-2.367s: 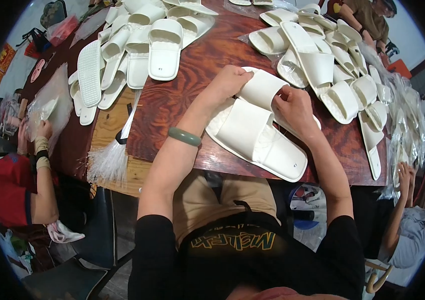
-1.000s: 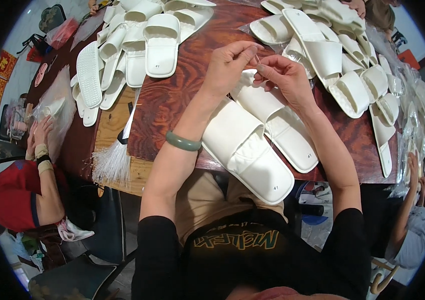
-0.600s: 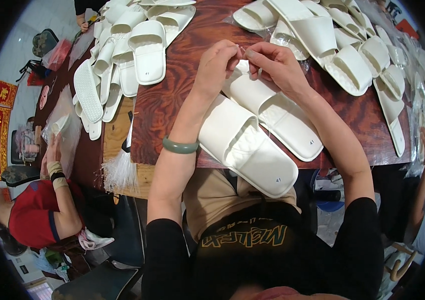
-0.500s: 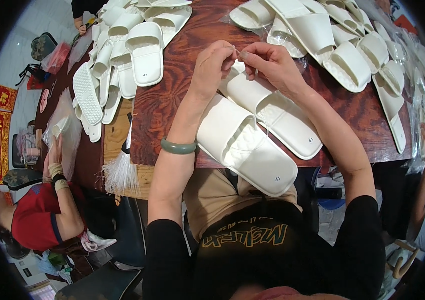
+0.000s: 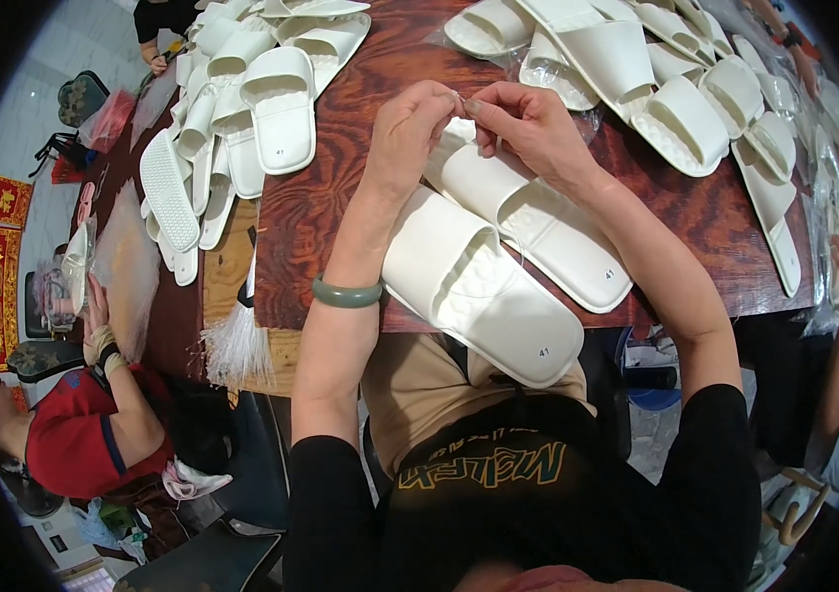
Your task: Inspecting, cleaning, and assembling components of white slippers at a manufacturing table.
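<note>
Two white slide slippers lie side by side in front of me, toes pointing away. The nearer slipper (image 5: 498, 286) juts over the table's front edge, while the other slipper (image 5: 567, 242) rests to its right and a little farther off. A thin clear string loops loosely over their open footbeds. Above the toes, my left hand (image 5: 409, 133) and my right hand (image 5: 528, 128) meet with fingertips pinched together. Both are closed on the fine string, whose ends are barely visible between the fingers. A green bangle (image 5: 346, 293) circles my left wrist.
White slippers pile up at the far left (image 5: 279, 109) and far right (image 5: 681, 123) of the reddish wooden table (image 5: 340, 197). A bundle of clear strings (image 5: 237, 345) hangs at the left edge. A co-worker in red (image 5: 84, 434) sits left, handling a bagged slipper; another person's arm (image 5: 838, 335) shows right.
My hands stay pinched at nearly the same spot, and the view has shifted slightly. At left, the co-worker's hands and the bagged slipper have moved toward the left.
</note>
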Tool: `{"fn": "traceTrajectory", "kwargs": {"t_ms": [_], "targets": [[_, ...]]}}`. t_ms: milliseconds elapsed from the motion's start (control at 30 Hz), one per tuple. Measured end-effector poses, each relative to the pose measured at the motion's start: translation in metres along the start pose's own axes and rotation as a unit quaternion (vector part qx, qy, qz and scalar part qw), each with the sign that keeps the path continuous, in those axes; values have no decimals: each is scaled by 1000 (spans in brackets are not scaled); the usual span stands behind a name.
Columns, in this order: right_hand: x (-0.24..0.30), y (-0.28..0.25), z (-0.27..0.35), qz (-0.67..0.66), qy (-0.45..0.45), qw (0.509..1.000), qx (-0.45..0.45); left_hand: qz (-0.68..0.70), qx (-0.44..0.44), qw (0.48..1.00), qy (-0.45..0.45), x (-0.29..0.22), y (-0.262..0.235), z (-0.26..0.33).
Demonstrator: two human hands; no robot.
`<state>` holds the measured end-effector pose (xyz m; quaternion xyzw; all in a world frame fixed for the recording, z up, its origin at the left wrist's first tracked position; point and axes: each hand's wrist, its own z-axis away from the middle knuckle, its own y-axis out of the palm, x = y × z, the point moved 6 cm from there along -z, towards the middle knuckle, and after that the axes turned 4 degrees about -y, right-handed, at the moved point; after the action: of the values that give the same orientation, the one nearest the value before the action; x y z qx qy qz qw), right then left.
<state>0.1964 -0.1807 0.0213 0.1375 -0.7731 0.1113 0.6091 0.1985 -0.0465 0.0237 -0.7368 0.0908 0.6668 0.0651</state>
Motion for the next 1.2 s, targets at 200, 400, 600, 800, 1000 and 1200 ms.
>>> {"fn": "traceTrajectory", "kwargs": {"t_ms": [200, 400, 600, 800, 1000, 1200], "targets": [[1, 0, 0, -7, -6, 1000, -1, -19, -22, 999, 13, 0, -2, 0], [-4, -2, -1, -10, -12, 1000, 0, -12, -12, 1000, -9, 2, 0, 1], [-4, -1, 0, -14, -11, 1000, -2, -59, -9, 998, 15, 0, -1, 0], [2, 2, 1, 24, -17, 1000, 2, -83, -9, 996, 22, 0, -2, 1], [3, 6, 0, 29, -23, 999, 5, -104, -42, 992, 61, -4, 0, 4], [3, -2, 5, 1, -5, 999, -51, -122, -2, 986, 111, -5, 7, -2]]}}
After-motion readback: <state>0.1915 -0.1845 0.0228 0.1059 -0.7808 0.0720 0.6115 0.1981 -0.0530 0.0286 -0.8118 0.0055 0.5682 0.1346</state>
